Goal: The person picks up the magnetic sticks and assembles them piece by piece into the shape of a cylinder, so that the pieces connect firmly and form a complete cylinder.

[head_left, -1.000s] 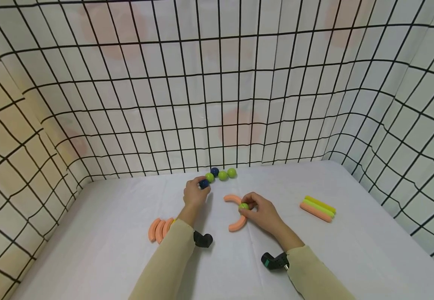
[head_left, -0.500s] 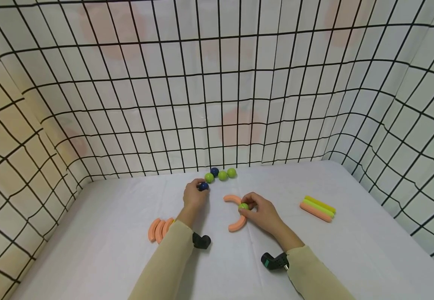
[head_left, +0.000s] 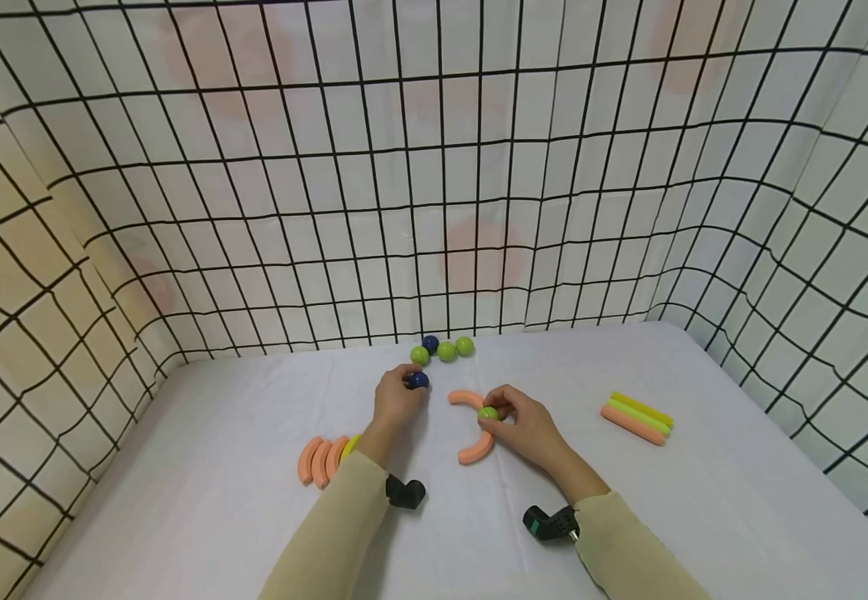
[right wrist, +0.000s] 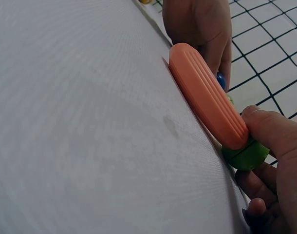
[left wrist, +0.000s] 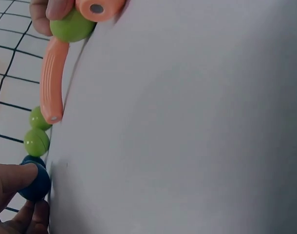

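My left hand point(head_left: 398, 398) pinches a dark blue ball point(head_left: 419, 380) between thumb and fingers, just in front of the row of balls. In the left wrist view the same blue ball point(left wrist: 37, 183) shows under the thumb. My right hand point(head_left: 527, 422) grips a green ball point(head_left: 488, 413) at the table's middle. Two curved orange pieces meet this ball: one point(head_left: 465, 397) on its far side, another point(head_left: 476, 449) on its near side. The right wrist view shows the near orange piece point(right wrist: 207, 95) with its end against the green ball point(right wrist: 247, 155).
Green balls point(head_left: 446, 351) and another blue ball point(head_left: 430, 343) lie at the back by the black grid netting point(head_left: 441, 250). Curved orange pieces point(head_left: 321, 462) and a yellow one point(head_left: 351, 447) lie left. Straight yellow, green and orange sticks point(head_left: 632, 423) lie right.
My left hand has drawn the blue ball away from the back row, toward me and slightly to the right. My right hand has stayed in place on the green ball.
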{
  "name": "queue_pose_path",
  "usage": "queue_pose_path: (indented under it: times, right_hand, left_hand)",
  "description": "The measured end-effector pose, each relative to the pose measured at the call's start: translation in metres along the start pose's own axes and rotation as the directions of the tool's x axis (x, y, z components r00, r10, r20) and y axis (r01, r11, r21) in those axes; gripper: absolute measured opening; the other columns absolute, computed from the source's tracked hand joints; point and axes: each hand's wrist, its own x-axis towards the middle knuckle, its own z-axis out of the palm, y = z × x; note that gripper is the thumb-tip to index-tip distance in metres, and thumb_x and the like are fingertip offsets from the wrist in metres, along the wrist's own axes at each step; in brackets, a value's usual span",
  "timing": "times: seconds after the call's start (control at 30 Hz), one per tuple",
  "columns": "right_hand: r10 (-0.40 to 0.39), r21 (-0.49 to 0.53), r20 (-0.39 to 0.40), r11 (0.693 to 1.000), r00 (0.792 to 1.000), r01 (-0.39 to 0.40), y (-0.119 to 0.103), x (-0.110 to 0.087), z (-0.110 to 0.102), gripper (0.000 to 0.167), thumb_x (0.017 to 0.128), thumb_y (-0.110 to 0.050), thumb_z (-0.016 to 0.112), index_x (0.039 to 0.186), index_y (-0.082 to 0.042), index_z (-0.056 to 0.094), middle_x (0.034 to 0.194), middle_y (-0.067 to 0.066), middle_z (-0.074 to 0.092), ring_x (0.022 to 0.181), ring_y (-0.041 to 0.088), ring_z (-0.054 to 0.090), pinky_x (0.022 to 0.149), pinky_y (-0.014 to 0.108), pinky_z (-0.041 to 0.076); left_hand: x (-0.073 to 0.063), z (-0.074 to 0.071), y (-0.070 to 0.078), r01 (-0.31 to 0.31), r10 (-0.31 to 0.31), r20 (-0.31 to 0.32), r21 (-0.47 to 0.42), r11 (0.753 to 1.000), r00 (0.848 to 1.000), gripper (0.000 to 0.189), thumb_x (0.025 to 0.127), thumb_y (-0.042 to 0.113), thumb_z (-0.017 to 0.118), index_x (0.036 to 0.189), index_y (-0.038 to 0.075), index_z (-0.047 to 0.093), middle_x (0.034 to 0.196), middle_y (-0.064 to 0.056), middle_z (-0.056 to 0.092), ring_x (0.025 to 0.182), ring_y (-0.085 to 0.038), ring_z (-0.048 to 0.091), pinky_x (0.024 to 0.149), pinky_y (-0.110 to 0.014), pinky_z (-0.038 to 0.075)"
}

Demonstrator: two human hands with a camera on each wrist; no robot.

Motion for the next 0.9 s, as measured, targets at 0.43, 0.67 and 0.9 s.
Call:
queue_pose_path:
  times: [0.43, 0.67, 0.9]
  right_hand:
    - [0.023, 0.007, 0.001, 1.0, 1.0, -0.023, -0.001, 0.0, -0.001, 0.021, 0.089, -0.025, 0.074, 0.106, -0.02, 0.062, 0.103, -0.002, 0.067, 0.092, 0.013, 0.061, 0.08, 0.031, 0.045]
    - [0.021, 0.001, -0.016, 1.0, 1.0, -0.021, -0.003, 0.001, 0.0, 0.018, 0.091, -0.025, 0.072, 0.105, -0.019, 0.062, 0.102, -0.002, 0.067, 0.09, 0.012, 0.061, 0.081, 0.031, 0.046]
    - [0.029, 0.006, -0.032, 1.0, 0.999, -0.028, -0.004, 0.001, 0.002, 0.014, 0.093, -0.024, 0.072, 0.102, -0.018, 0.062, 0.101, 0.0, 0.068, 0.089, 0.012, 0.061, 0.082, 0.032, 0.046]
  left_hand:
    - [-0.022, 0.002, 0.002, -0.05, 0.048, 0.064, 0.018, 0.999, 0.997, 0.036, 0.09, 0.009, 0.071, 0.126, 0.012, 0.067, 0.122, -0.014, 0.062, 0.106, -0.026, 0.059, 0.097, -0.042, 0.052]
    - [-0.033, 0.0, 0.002, -0.089, 0.085, 0.126, 0.024, 0.996, 0.988, 0.036, 0.09, 0.009, 0.072, 0.125, 0.012, 0.067, 0.118, -0.013, 0.063, 0.104, -0.025, 0.06, 0.093, -0.04, 0.053]
    - [-0.044, 0.004, -0.002, -0.177, 0.167, 0.145, 0.066, 0.982, 0.975, 0.034, 0.09, 0.008, 0.072, 0.124, 0.011, 0.067, 0.115, -0.011, 0.063, 0.099, -0.022, 0.059, 0.087, -0.037, 0.053]
